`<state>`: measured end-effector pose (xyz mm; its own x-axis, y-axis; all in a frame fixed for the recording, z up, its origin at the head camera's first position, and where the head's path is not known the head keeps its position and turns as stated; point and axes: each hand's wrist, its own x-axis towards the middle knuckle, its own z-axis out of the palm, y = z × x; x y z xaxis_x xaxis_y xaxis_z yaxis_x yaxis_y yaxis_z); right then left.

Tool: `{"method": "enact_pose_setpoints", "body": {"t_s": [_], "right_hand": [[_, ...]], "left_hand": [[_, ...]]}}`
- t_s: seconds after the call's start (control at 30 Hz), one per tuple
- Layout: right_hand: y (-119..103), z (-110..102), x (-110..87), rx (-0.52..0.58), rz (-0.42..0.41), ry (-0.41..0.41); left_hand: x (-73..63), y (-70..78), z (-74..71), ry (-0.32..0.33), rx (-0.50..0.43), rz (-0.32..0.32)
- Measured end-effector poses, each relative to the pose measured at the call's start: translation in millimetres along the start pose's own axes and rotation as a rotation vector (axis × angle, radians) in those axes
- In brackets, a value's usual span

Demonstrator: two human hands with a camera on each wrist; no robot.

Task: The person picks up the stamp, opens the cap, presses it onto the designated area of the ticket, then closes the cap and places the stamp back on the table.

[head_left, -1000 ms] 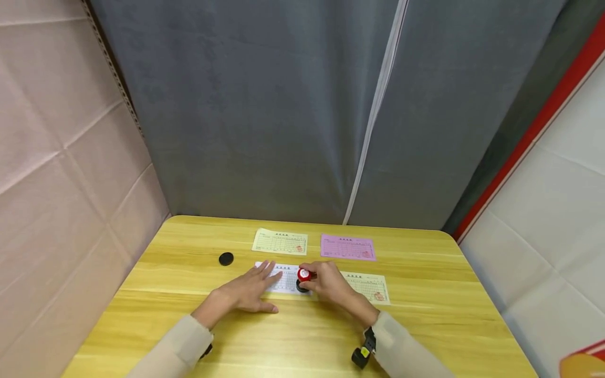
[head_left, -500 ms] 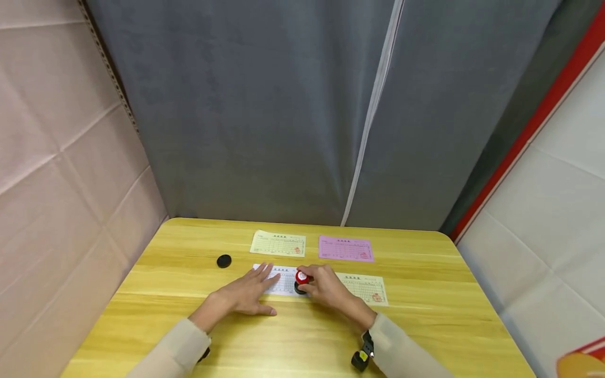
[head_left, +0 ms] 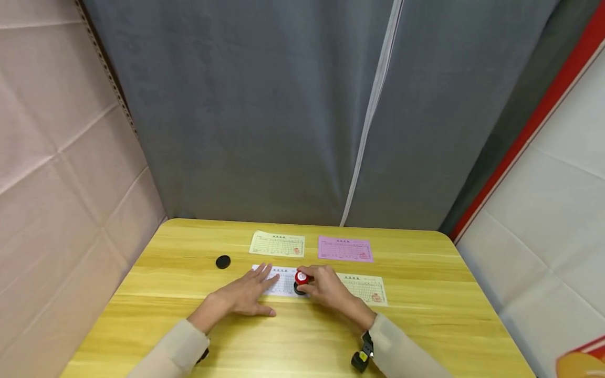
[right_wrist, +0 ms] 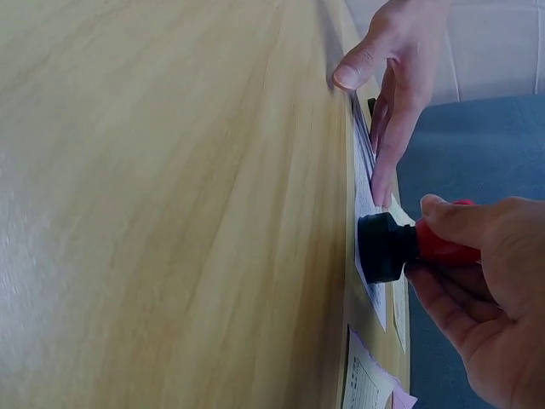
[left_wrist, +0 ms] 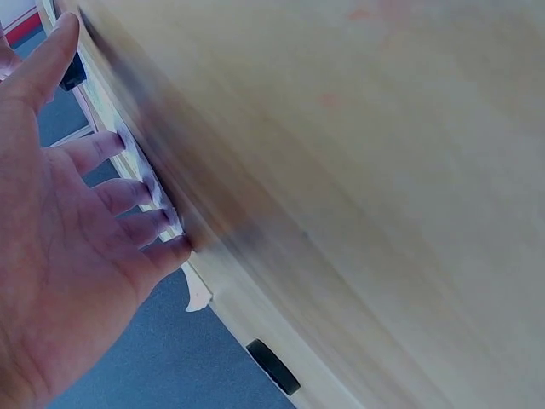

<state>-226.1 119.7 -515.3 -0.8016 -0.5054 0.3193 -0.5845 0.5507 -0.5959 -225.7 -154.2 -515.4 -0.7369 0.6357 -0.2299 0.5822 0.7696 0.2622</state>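
Note:
My right hand (head_left: 326, 286) grips the red handle of a stamp (head_left: 301, 278) between thumb and fingers. In the right wrist view the stamp's round black base (right_wrist: 381, 247) stands against the white printed slip (right_wrist: 368, 183). With fingers spread straight, my left hand (head_left: 248, 291) rests on the left part of that white slip (head_left: 285, 282), its thumb on the wood beside it. The left wrist view shows the fingertips (left_wrist: 166, 215) of this hand on the paper. Part of the slip is hidden under both hands.
Behind the white slip lie a pale yellow slip (head_left: 277, 244) and a purple slip (head_left: 345, 249), each with a red stamp mark. Another yellow slip (head_left: 364, 289) lies partly under the right hand. A round black cap (head_left: 223, 262) sits left on the wooden table (head_left: 189, 247).
The head view has shifted slightly. Both hands keep their places on the white slip, with the stamp held at the same spot.

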Motion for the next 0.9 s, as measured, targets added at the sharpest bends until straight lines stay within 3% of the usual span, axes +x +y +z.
{"method": "enact_pose_setpoints", "body": {"t_s": [0.67,0.9], "right_hand": [[-0.6,-0.6,-2.0,-0.016,-0.026,-0.012],[1.2,0.8,-2.5,0.021,0.015,0.002]], "left_hand": [[0.2,-0.6,2.0,0.006,-0.007,0.007],[0.6,-0.3,1.1,0.004,-0.012,0.01]]}}
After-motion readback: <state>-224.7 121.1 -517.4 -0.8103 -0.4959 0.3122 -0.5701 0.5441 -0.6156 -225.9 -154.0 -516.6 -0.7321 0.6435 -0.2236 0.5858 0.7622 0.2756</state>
